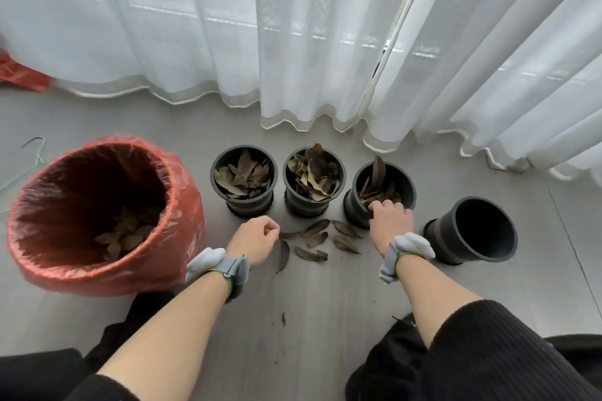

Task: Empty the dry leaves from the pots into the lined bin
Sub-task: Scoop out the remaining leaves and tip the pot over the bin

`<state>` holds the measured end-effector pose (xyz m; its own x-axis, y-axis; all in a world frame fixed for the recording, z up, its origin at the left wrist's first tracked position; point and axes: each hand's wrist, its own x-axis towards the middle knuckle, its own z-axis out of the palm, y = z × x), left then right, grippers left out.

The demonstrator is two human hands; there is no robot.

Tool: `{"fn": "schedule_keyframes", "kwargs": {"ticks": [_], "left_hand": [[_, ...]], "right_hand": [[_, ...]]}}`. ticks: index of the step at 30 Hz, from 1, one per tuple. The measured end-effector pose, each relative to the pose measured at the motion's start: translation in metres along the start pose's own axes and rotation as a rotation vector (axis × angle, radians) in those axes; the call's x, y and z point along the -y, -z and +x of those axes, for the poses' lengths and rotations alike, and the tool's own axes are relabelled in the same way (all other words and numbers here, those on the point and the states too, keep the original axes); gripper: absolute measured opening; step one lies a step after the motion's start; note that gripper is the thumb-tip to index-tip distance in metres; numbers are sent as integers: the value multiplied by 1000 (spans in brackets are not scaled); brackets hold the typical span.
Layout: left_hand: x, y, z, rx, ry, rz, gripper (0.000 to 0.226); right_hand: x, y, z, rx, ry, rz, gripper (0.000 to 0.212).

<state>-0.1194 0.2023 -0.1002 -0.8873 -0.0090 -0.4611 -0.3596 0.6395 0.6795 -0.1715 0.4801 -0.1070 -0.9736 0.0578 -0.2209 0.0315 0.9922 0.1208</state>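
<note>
Several black pots stand in a row on the floor. The left pot (243, 202) and the middle pot (313, 203) are full of dry brown leaves. My right hand (389, 220) grips the near rim of the third pot (407, 181), which holds some leaves. A fourth pot (472, 231) at the right is empty and tilted. The bin (182, 198) with a red liner stands at the left with leaves at its bottom. Several loose leaves (317, 239) lie on the floor in front of the pots. My left hand (255, 238) is loosely closed at their left edge, fingertips pinching a leaf.
White sheer curtains (293, 42) hang to the floor just behind the pots. A green wire hanger (35, 156) lies at the far left beside the bin, and a red item (19, 73) sits by the curtain. My dark-clothed knees (488, 361) fill the bottom of the view.
</note>
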Motion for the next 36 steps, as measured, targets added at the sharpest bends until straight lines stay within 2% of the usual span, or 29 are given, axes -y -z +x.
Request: {"fn": "schedule_keyframes", "kwargs": {"ticks": [4, 9, 15, 18, 20, 24, 27, 30, 34, 36], "left_hand": [[3, 35, -17, -181, -49, -30, 11], [4, 93, -49, -441, -153, 53, 12], [31, 134, -83, -652, -2, 63, 20], [53, 144, -94, -735, 35, 283, 28], [72, 153, -98, -826, 146, 367, 36], [114, 166, -109, -972, 434, 262, 58], [141, 169, -111, -935, 613, 69, 64], [146, 169, -109, -827, 629, -190, 49], [135, 165, -103, -769, 652, -250, 47], [132, 158, -107, -747, 661, -251, 46]], "right_hand": [[2, 5, 6, 74, 62, -71, 28], [20, 11, -28, 150, 129, -46, 30], [61, -1, -110, 199, 209, 31, 30], [87, -7, -141, 175, 274, 39, 26], [105, -11, -153, 159, 334, 30, 30], [135, -12, -155, 98, 434, 5, 32], [153, -16, -153, 104, 501, -13, 31], [155, -21, -160, 97, 528, 34, 27], [143, -10, -149, -85, 435, 333, 33], [138, -3, -134, -119, 362, 391, 35]]}}
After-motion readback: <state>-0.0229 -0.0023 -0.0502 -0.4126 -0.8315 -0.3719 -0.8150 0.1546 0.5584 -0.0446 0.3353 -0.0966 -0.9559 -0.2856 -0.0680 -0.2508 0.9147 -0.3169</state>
